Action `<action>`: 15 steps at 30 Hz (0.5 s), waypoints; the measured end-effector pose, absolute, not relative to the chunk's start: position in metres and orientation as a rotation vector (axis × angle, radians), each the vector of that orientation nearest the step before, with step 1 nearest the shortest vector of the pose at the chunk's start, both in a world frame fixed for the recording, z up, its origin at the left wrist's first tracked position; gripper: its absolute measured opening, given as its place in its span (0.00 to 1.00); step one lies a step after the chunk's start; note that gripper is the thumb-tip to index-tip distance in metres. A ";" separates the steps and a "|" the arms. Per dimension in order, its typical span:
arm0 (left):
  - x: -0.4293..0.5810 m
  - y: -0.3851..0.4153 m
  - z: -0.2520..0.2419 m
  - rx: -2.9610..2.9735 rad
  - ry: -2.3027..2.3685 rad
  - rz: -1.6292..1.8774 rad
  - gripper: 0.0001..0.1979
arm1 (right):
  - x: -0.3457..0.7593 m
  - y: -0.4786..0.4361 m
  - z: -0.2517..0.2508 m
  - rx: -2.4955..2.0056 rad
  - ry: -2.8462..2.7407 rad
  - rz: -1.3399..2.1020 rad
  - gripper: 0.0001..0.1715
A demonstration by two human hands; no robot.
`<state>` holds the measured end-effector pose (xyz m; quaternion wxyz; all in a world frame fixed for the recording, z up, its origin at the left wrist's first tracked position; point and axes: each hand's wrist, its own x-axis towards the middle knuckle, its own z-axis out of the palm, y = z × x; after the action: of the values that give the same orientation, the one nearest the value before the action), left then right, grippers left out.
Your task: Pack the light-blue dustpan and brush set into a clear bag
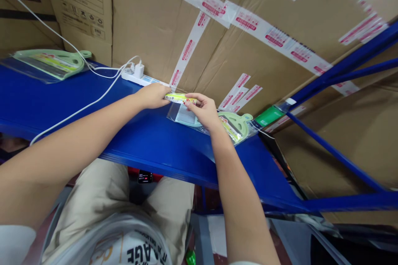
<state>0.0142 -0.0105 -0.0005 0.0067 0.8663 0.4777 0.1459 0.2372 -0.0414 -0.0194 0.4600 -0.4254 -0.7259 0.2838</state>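
My left hand (153, 95) and my right hand (203, 109) both pinch a folded yellow-green printed card (180, 98), held edge-on just above the blue shelf (93, 103). Under my right hand lies a pale green flat plastic item in a clear bag (231, 126); the bag's open end (177, 112) sits below the card. Both hands have their fingers closed on the card's ends.
A stack of the same bagged green items (46, 63) lies at the shelf's far left. A white power strip (138, 76) with a charger and white cable (83, 105) sits at the back. Taped cardboard boxes (248, 29) stand behind. A green roll (270, 115) lies by the blue upright.
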 end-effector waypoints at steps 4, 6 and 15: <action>0.010 -0.006 0.000 2.694 1.504 0.462 0.20 | 0.241 -0.039 -0.019 -1.015 -1.753 0.718 0.16; 0.009 -0.005 0.000 2.701 1.520 0.446 0.21 | 0.242 -0.038 -0.018 -1.032 -1.748 0.709 0.16; -0.010 0.013 0.001 2.578 1.637 0.430 0.19 | 0.249 -0.038 -0.016 -1.084 -1.689 0.666 0.13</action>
<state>-0.0102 0.0128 0.0008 0.0289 0.8356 0.5305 0.1395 0.2495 -0.0383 -0.0158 0.4915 -0.4464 -0.6956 0.2745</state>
